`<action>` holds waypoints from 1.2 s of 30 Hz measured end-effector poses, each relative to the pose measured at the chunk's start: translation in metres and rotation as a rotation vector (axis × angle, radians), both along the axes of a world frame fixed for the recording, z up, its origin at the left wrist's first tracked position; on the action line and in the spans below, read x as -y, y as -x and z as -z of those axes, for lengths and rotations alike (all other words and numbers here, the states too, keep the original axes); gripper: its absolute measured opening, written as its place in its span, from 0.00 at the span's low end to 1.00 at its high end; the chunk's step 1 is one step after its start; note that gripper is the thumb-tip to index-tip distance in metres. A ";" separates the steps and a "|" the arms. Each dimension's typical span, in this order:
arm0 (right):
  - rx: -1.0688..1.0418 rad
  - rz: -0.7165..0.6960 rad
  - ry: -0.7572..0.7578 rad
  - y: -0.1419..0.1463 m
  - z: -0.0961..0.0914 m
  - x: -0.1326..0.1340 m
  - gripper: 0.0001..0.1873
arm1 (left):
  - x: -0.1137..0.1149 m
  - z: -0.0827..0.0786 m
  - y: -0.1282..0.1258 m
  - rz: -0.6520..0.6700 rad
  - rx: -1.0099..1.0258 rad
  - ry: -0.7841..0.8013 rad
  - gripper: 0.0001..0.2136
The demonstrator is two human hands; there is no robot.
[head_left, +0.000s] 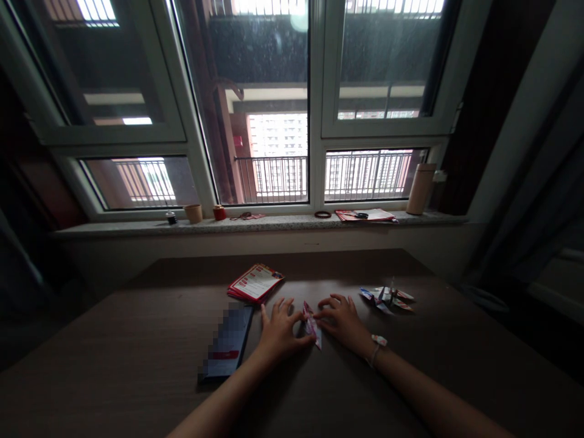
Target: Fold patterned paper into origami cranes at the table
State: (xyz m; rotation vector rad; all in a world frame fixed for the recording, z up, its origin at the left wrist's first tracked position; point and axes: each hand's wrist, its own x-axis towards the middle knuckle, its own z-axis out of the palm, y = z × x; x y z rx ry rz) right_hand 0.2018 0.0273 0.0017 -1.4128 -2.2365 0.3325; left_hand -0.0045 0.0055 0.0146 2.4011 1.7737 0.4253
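Observation:
A narrow piece of folded paper (312, 327), printed in pink and white and pointed at both ends, lies on the table between my hands. My left hand (280, 328) grips its left side with thumb and index finger, the other fingers stretched forward. From the right, my right hand (343, 319) has its fingertips on the paper's upper part; its thumb is mostly hidden. Left of my left hand is a dark tablet-like device (228, 344), partly blurred out. A stack of red-edged printed sheets (257, 283) sits beyond it.
Several folded paper pieces (387, 298) rest on the right of the brown table (150, 340). On the windowsill (283, 224) stand a tan cup (193, 213), a small red jar (219, 212) and a bottle (415, 188), with scissors (360, 215) on papers.

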 end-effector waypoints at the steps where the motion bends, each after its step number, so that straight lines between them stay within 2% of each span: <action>1: 0.000 0.002 0.007 0.000 0.000 0.000 0.11 | 0.001 0.000 0.000 0.006 -0.005 0.013 0.26; 4: 0.009 0.004 0.019 0.001 -0.002 0.001 0.11 | 0.003 0.000 0.000 0.018 -0.017 0.033 0.31; 11: 0.016 0.002 0.008 0.001 -0.002 0.001 0.12 | 0.004 0.001 0.000 0.028 -0.031 0.022 0.34; 17: 0.029 -0.016 0.080 -0.001 -0.006 0.007 0.15 | 0.005 -0.004 -0.001 0.051 -0.041 0.040 0.37; 20: 0.055 -0.043 0.113 -0.004 -0.009 0.008 0.18 | 0.002 -0.005 0.003 0.061 -0.042 0.027 0.34; 25: 0.078 -0.104 0.151 -0.010 -0.013 0.006 0.25 | -0.003 -0.009 0.007 0.033 -0.040 0.020 0.22; 36: 0.091 -0.158 0.191 -0.014 -0.016 0.004 0.36 | -0.001 0.001 0.002 -0.015 0.000 -0.056 0.16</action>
